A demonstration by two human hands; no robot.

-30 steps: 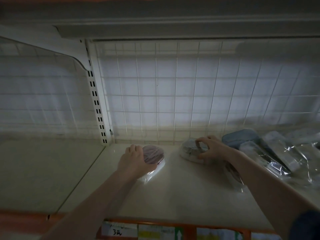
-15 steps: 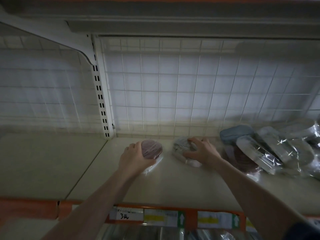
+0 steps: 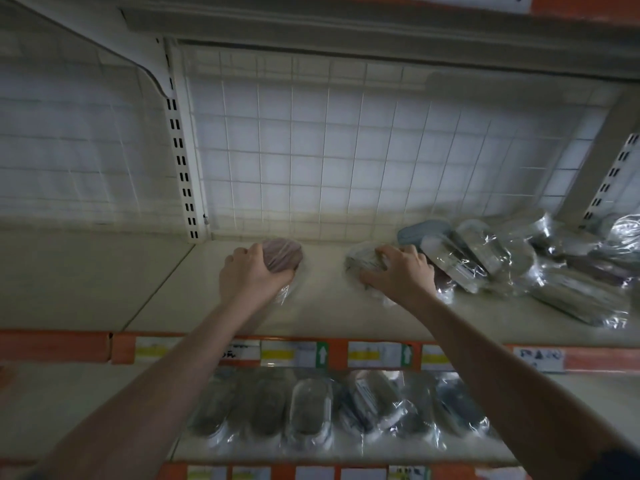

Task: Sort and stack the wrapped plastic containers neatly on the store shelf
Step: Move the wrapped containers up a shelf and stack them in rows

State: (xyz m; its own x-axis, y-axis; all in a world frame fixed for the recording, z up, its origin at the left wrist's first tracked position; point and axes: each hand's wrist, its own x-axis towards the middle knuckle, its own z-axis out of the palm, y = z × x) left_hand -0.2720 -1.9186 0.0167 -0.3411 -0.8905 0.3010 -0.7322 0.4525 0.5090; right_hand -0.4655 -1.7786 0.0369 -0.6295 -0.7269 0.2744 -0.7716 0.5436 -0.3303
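Left hand (image 3: 250, 276) grips a pinkish wrapped container (image 3: 282, 258) on the shelf (image 3: 322, 310) — right hand (image 3: 398, 271) (fingers curled) clutches a grey wrapped container (image 3: 362, 263).

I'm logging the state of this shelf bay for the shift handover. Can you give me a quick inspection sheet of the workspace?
Surface: cream shelf, bare between and in front of the hands.
Job's things: pinkish wrapped container on the shelf near the back grid; greyish wrapped container to its right.
Clutter: loose pile of wrapped containers at the right, leaning and overlapping, unstacked.
Grippers: left hand grips the pinkish container; right hand holds the greyish one with curled fingers.
Cables: nothing seen.
Surroundings: wire grid back panel; orange price rail; lower shelf row of wrapped containers.
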